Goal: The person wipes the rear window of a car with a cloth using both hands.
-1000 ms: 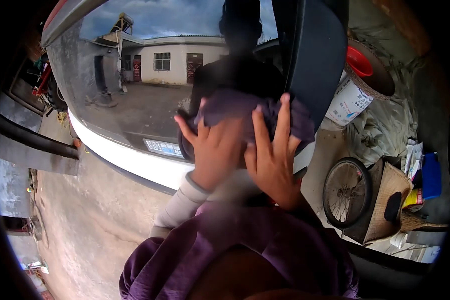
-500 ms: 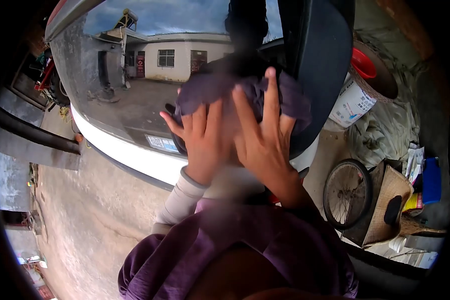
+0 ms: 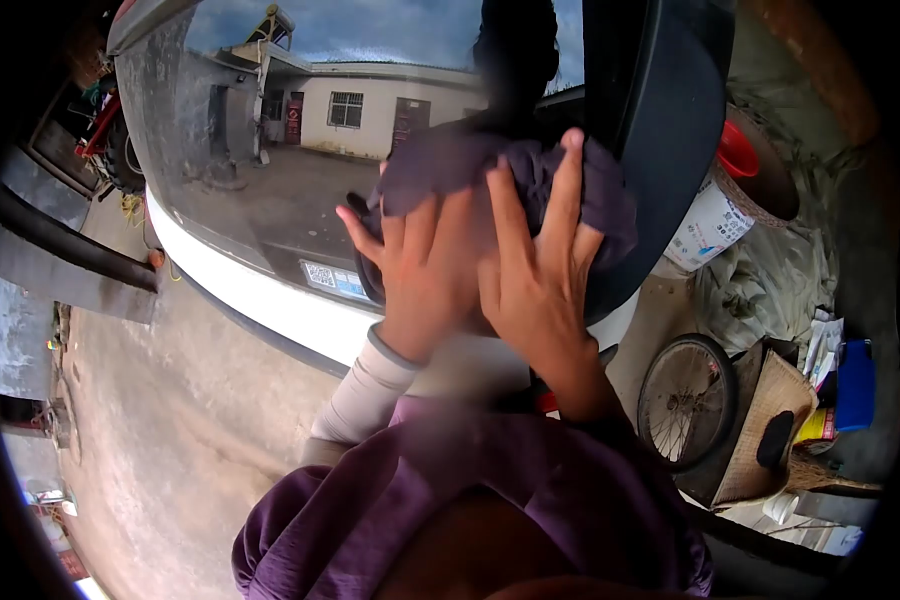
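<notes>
A bunched dark purple cloth [image 3: 440, 165] is against the glossy dark glass [image 3: 300, 180] of a white vehicle. My left hand [image 3: 420, 275] holds its left part, with the fingertips hidden under the cloth and the thumb out to the side. On the right part, my right hand [image 3: 538, 285] has its fingers spread, two of them over the cloth and others partly covered by its folds. Just left of my left hand, a sticker with a square code [image 3: 335, 280] is on the glass. A blurred smear covers the gap between my hands.
The vehicle's white lower edge [image 3: 230, 285] curves below the glass. To the right are a white printed bucket [image 3: 710, 225], a red basin [image 3: 737, 150], a spoked wheel [image 3: 685, 400], a woven mat [image 3: 760, 440] and a blue object [image 3: 855, 385]. Concrete ground [image 3: 180, 400] lies at left.
The view has shifted slightly, so the vehicle, my hands and the cloth appear a little farther right. Both hands stay on the cloth, with nearly the same finger positions.
</notes>
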Tool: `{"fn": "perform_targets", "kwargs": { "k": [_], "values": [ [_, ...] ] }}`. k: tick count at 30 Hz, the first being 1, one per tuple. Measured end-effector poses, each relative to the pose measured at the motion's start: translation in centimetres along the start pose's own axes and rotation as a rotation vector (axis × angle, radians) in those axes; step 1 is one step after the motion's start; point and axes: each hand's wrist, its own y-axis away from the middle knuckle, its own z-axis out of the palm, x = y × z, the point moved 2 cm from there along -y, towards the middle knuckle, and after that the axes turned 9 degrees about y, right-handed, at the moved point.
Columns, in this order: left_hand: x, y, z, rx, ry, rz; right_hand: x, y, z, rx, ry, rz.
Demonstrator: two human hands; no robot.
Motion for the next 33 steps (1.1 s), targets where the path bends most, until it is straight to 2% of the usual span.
{"fn": "perform_targets", "kwargs": {
  "k": [4,6,11,14,17,19,21,23,25,26,27,29,31,33],
  "values": [
    [-0.2,3.7,1.0,-0.021,0.029,-0.015,-0.1,3.6,0.5,-0.096,0.001,-0.012],
    [-0.2,4.0,1.0,-0.023,0.028,-0.010,0.2,3.1,0.5,-0.047,0.023,-0.050],
    [-0.5,-2.9,-1.4,-0.009,-0.002,0.015,0.0,-2.2,1.3,0.085,0.133,-0.088],
    [-1.7,-7.6,-2.4,0.154,-0.042,0.074,-0.2,-6.5,1.3,0.233,0.162,-0.043],
    [-3.2,-10.8,-2.6,0.346,-0.082,0.134,-0.9,-9.9,1.2,0.403,0.275,-0.134],
    [-3.2,-10.6,-2.7,0.349,-0.075,0.096,-1.2,-10.0,1.5,0.372,0.244,-0.141],
    [-3.7,-9.0,-2.0,0.378,-0.039,0.089,-1.1,-9.1,2.0,0.357,0.252,-0.168],
    [-4.1,-5.6,-0.8,0.374,-0.036,0.069,-1.3,-6.2,2.4,0.179,0.252,-0.188],
    [-3.7,-1.5,-0.5,0.208,-0.012,-0.045,-1.3,-2.8,3.7,0.146,0.295,-0.282],
    [-3.6,0.7,-0.2,0.051,-0.029,-0.133,-1.4,-0.7,4.4,0.094,0.273,-0.284],
    [-3.7,2.8,0.1,0.014,-0.001,-0.099,-1.6,1.0,4.9,0.064,0.240,-0.301],
    [-3.5,6.0,0.5,0.143,0.180,-0.114,-1.9,4.0,5.7,0.025,0.165,-0.352],
    [-3.3,8.1,0.9,0.135,0.179,-0.142,-2.2,5.7,6.4,0.117,0.019,-0.371],
    [-3.5,8.3,0.8,0.142,0.182,-0.148,-2.2,5.7,6.6,0.111,-0.042,-0.350]
  ]
}}
